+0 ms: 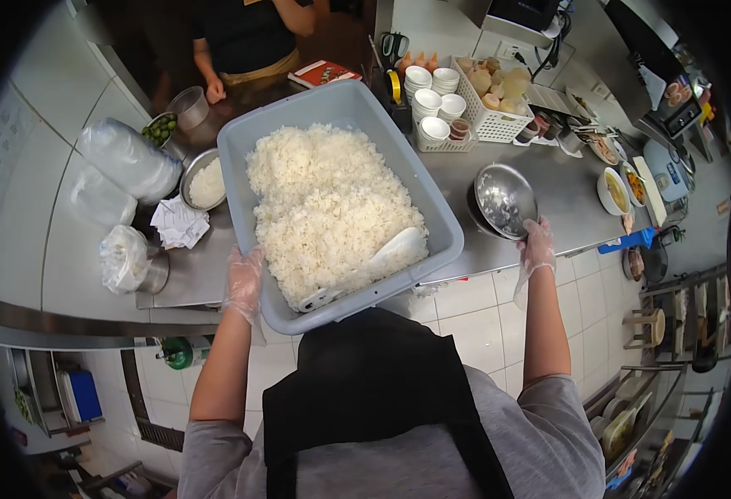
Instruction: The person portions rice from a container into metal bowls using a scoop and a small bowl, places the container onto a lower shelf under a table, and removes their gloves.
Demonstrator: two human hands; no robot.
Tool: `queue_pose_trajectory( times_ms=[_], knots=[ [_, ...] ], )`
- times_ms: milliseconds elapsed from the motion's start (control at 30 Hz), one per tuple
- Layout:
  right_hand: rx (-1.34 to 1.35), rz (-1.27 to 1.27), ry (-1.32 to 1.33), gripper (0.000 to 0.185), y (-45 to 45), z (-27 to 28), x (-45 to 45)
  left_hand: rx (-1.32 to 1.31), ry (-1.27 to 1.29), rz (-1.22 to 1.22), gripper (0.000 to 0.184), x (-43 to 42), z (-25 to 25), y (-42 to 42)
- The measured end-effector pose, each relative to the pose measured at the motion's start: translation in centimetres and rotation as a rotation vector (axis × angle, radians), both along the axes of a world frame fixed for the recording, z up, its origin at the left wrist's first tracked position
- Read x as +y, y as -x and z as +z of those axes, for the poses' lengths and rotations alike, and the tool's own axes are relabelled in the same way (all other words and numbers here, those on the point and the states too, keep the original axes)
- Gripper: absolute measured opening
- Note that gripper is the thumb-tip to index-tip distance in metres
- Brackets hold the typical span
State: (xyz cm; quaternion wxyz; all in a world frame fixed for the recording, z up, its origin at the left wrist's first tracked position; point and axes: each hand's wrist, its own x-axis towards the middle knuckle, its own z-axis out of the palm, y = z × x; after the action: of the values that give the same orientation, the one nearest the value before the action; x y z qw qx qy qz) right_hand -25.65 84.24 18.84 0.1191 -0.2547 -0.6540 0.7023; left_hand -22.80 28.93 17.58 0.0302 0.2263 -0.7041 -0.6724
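Note:
A big grey plastic tub (415, 179) of cooked white rice (316, 200) stands at the counter's front edge, its near end jutting toward me. A white rice paddle (399, 249) lies partly sunk in the rice near the close end. My left hand (246, 277), in a clear plastic glove, grips the tub's left side; some fingers are hidden. To the tub's right, a metal bowl (496, 185) with bits of rice inside tilts slightly above or on another dark-rimmed bowl. My right hand (538, 242), also gloved, is closed on its near right rim.
On the left are a smaller bowl of rice (208, 185), crumpled paper slips (180, 223), plastic bags (124, 162) and green limes (160, 127). White cups (434, 129) and a white basket (498, 125) stand behind. Soup and food bowls (612, 193) are at right. A person (249, 41) stands opposite.

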Motion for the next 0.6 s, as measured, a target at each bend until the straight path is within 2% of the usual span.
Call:
queue_pose_trajectory(
  times_ms=[133, 200, 233, 267, 333, 400, 433, 467, 500, 567, 600],
  knots=[
    [0.035, -0.033, 0.169, 0.039, -1.0, -2.9, -0.6, -0.103, -0.057, 0.017, 0.06, 0.9, 1.6, -0.9],
    [0.03, -0.205, 0.211, 0.054, -2.7, -2.3, -3.1, -0.115, -0.037, 0.055, 0.058, 1.2, 1.9, -1.2],
    [-0.008, -0.143, 0.231, 0.062, -4.1, -3.3, -4.0, -0.12, -0.031, 0.045, 0.058, 1.2, 2.1, -1.1],
    [-0.017, -0.058, 0.239, 0.06, -5.8, -4.4, -5.9, -0.096, -0.038, 0.01, 0.055, 1.1, 2.4, -0.9],
    [-0.1, 0.305, 0.082, 0.063, -9.3, -3.9, -12.0, -0.073, -0.048, -0.055, 0.053, 0.7, 2.0, 0.3],
    [-0.319, 0.572, 0.349, 0.053, -10.6, -0.8, -18.3, -0.057, 0.009, -0.022, 0.047, -1.1, 1.2, 2.7],
    [-0.336, 0.663, 0.333, 0.046, -10.8, -0.2, -20.9, -0.054, 0.01, -0.057, 0.047, -2.2, 1.5, 4.4],
    [-0.089, 0.753, 0.249, 0.038, -11.4, -0.5, -22.6, -0.07, 0.085, -0.077, 0.05, -3.2, 1.9, 6.2],
    [-0.089, 0.718, 0.251, 0.038, -11.2, -0.3, -24.0, -0.087, 0.161, -0.098, 0.052, -3.8, 2.2, 7.8],
    [-0.155, 0.383, 0.562, 0.034, -10.4, 0.4, -26.0, -0.082, 0.061, -0.117, 0.048, -4.4, 2.0, 9.9],
    [-0.106, 0.323, 0.578, 0.032, -10.7, 0.3, -26.3, -0.073, 0.043, -0.09, 0.049, -5.2, 0.7, 10.9]
  ],
)
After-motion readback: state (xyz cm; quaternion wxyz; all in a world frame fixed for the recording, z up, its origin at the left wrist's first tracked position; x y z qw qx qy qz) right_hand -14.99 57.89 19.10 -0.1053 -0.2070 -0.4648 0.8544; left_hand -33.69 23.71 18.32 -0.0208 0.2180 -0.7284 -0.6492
